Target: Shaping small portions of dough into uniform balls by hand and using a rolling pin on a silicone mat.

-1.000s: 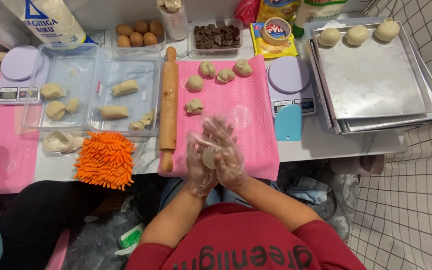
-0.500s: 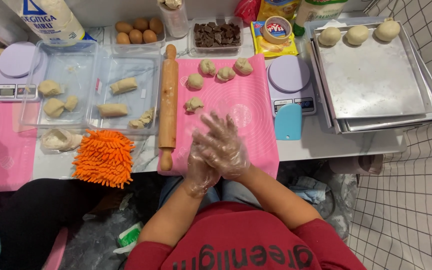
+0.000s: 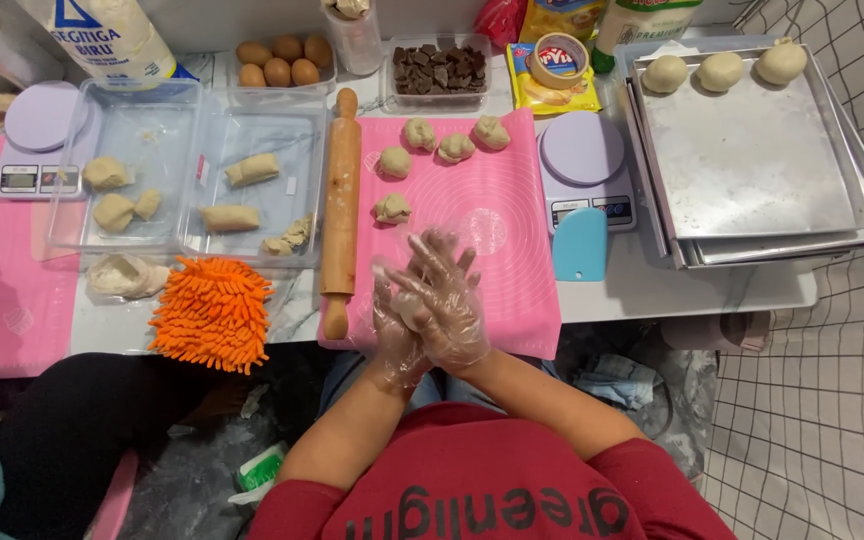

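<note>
Both our gloved palms press together, left hand (image 3: 393, 335) under right hand (image 3: 442, 300), enclosing a pale dough piece (image 3: 408, 310) above the pink silicone mat (image 3: 512, 240).

white-blue flour bag (image 3: 112, 40) far-left | yellow packet (image 3: 552, 75) top-centre | scale screens (image 3: 577, 205)

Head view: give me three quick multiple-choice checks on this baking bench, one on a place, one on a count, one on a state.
1. Where does the rolling pin lie?
A. along the pink mat's left edge
B. on the metal tray
C. on the purple scale

2. How many dough balls sit on the metal tray?
A. one
B. three
C. six

3. How are the gloved hands?
A. apart
B. pressed together
C. gripping the pin

Answers: 1 A, the pin lies lengthwise beside the mat. 2 B, three in the far row. 3 B, the right hand lies over the left hand.
</note>
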